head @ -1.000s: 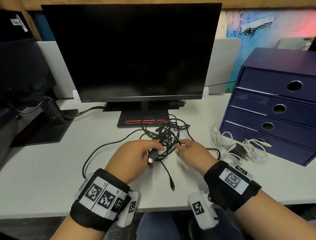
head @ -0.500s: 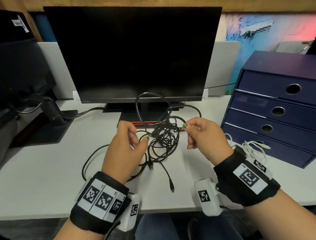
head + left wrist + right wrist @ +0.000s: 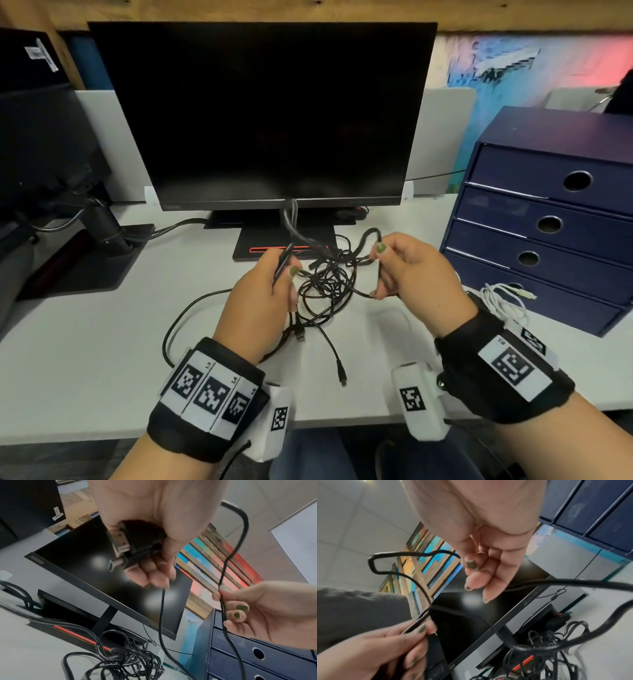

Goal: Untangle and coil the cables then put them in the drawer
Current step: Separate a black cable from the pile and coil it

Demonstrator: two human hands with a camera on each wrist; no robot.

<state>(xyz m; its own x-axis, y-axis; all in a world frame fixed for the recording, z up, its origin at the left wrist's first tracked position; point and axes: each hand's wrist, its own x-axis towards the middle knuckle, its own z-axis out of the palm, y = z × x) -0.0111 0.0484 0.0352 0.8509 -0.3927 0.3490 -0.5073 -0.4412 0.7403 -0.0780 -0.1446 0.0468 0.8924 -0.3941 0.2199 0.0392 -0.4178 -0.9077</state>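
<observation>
A tangle of black cables [image 3: 325, 284] lies on the white desk [image 3: 85, 342] in front of the monitor stand. My left hand [image 3: 287, 274] is raised above it and grips two black plug ends [image 3: 132, 543] in its curled fingers, with a strand hanging down from them. My right hand [image 3: 378, 267] pinches another stretch of black cable [image 3: 223, 574] between thumb and forefinger, and a loop arches up between the two hands. One loose cable end [image 3: 340, 378] trails toward the desk's front edge. A bundle of white cables [image 3: 503, 301] lies by the blue drawer unit [image 3: 548, 222], whose drawers are closed.
A dark monitor [image 3: 260, 113] stands right behind the tangle, its base [image 3: 274, 246] under the far strands. A second monitor arm and black pad [image 3: 85, 253] are at the left. A black power lead [image 3: 178, 325] curves across the desk left of my left wrist.
Both hands have risen off the desk with cable strands and drawn apart. The plug ends that hung by the left hand are now in its grip, and part of the tangle has lifted.
</observation>
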